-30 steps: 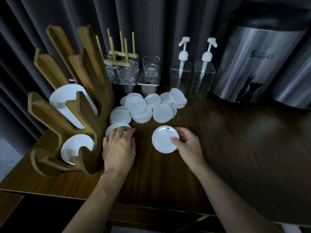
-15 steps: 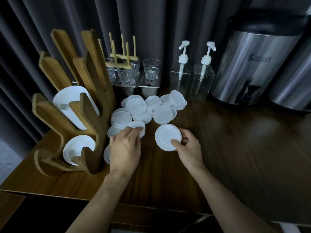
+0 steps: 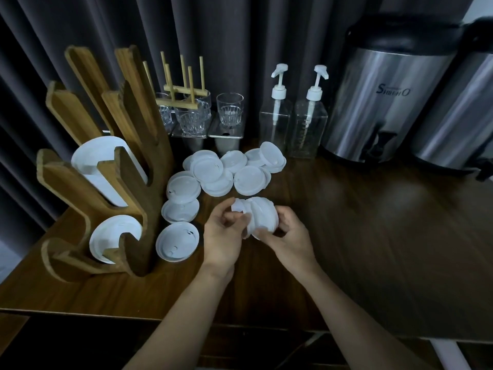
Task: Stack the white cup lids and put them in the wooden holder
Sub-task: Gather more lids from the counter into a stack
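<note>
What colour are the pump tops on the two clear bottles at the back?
White; the pump tops show best in the head view.

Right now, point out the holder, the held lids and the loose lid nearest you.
Holder point(image 3: 148, 204): head view, front panel's trunk.
Held lids point(image 3: 260, 217): head view, middle of the bunch.
Nearest loose lid point(image 3: 177, 241): head view, its centre.

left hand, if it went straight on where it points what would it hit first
Likely the loose lid pile beyond the held lids; the left hand looks raised, so depth is unclear.
</note>
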Available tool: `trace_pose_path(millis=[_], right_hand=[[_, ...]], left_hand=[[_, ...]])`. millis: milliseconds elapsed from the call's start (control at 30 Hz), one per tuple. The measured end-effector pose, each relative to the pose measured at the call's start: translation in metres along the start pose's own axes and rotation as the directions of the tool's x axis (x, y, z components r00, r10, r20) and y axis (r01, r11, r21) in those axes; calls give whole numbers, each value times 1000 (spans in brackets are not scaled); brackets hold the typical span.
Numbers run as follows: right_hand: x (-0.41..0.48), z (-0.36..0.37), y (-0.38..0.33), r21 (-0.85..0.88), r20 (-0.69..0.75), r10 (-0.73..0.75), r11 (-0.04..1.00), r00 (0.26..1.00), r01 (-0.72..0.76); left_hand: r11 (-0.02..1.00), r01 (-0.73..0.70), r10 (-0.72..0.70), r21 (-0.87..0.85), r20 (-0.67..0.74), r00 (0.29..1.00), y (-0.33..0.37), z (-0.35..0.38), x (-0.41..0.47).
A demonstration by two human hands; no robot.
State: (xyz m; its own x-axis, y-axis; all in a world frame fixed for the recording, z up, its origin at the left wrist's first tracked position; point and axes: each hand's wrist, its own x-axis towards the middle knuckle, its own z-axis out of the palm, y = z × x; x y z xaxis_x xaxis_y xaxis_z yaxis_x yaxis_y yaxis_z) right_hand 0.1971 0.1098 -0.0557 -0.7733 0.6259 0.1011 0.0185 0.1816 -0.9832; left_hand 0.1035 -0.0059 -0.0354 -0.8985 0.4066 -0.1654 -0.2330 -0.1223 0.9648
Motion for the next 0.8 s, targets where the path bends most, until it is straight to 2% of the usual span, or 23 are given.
trace_pose_path(millis=[100,333,467,600,733,800], right_hand=[[-5,0,0,-24,36,-24,999,999,24],[-9,-5,-2,-85,9,-5,996,1000,6],[-8,-7,4,-52,-37,56,997,998,-57],[-7,-12,5,8,-83,119,993,989,-119],[-7,-16,-1,120,-78,168,980,983,-158],[-8,-15,-1,151,-74,172,976,982,-159]], left_hand=[[996,44,-43,-76,10,999,-4,5,-2],[999,19,-18,-29,39,999,-6,7,-9],[991,-49,40,127,66,997,-7,1,-9],[873,-222,210,434,76,975,-12,-9,-3],[826,-277,274,492,81,958,-20,-15,-2],[858,-284,274,428,86,958,-22,-15,-4]])
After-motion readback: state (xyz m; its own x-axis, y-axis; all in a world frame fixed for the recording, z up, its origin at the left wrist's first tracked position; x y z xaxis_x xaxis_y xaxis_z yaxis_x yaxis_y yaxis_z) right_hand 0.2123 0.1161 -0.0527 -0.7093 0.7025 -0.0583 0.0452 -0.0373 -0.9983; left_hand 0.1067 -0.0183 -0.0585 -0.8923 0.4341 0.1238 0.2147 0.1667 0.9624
